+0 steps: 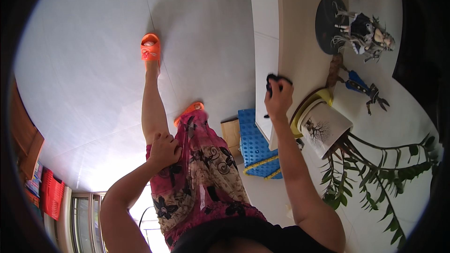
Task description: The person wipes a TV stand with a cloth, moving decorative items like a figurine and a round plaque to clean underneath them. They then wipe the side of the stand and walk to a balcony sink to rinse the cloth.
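Observation:
My right hand point(279, 100) is closed around a black cloth-like item point(281, 79) at the edge of a cabinet top point(295, 24). Part of the item hangs below the fingers; the grip hides the rest. My left hand point(165, 150) rests on my thigh, over the pink and beige patterned skirt point(211, 161), with its fingers loosely bent and nothing seen in it. Just right of my right hand, a white pot with a tree print point(321, 126) and a leafy plant point(372, 172) stands in a yellow-green saucer point(297, 119).
Two figurines, one in a dark dress point(365, 37) and one in blue point(358, 84), stand on the cabinet top. Beside the cabinet are a blue dimpled mat point(253, 140) and a cardboard box point(231, 135). Orange slippers point(150, 47) are on my feet. A red basket point(52, 193) is at lower left.

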Available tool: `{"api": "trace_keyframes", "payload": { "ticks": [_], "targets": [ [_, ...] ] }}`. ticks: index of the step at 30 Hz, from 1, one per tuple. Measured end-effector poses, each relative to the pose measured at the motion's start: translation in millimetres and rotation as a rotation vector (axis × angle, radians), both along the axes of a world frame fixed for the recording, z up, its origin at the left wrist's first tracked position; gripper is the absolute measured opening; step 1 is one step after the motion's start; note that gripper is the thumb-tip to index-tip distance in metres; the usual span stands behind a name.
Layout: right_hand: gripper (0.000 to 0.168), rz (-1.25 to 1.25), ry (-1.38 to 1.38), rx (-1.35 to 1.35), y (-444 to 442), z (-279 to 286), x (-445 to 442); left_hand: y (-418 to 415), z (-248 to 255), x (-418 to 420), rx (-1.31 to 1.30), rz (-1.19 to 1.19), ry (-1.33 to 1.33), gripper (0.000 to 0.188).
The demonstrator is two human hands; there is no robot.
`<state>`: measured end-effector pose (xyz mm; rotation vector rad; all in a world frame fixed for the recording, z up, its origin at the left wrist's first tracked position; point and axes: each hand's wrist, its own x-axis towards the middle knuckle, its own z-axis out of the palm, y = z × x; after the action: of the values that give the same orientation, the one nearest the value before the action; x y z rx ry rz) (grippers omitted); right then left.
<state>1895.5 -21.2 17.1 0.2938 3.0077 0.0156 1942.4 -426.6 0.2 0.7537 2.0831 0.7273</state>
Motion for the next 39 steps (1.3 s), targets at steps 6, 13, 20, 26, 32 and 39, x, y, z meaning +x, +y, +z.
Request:
{"api": "trace_keyframes", "payload": {
  "ticks": [6, 13, 20, 26, 32, 39],
  "targets": [
    [0.043, 0.001, -0.087, 0.062, 6.2, 6.3, 181.8, -21.0, 14.1, 65.9, 0.023, 0.071, -0.071, 0.019],
    [0.041, -0.095, -0.277, 0.107, 2.4, 22.2, 282.6, -38.9, 6.0, 89.8, -0.004, -0.013, -0.13, 0.018],
    [0.027, -0.651, -0.812, 0.012, -15.4, 65.7, 333.7, -60.8, 3.2, 68.2, 0.046, -0.098, -0.041, 0.019],
    [0.032, -0.786, -0.849, -0.136, -3.5, 86.1, 297.3, -74.1, 7.5, 42.2, 0.062, -0.027, -0.058, 0.024],
    [0.03, -0.823, -0.723, -0.531, -64.0, 59.5, 149.7, -89.0, -0.1, 26.5, 0.071, 0.067, -0.116, 0.027],
    [0.029, -0.5, -0.79, -0.633, -153.8, 51.8, 22.9, -97.3, 1.8, 21.4, -0.006, 0.143, -0.109, 0.031]
  ]
}}
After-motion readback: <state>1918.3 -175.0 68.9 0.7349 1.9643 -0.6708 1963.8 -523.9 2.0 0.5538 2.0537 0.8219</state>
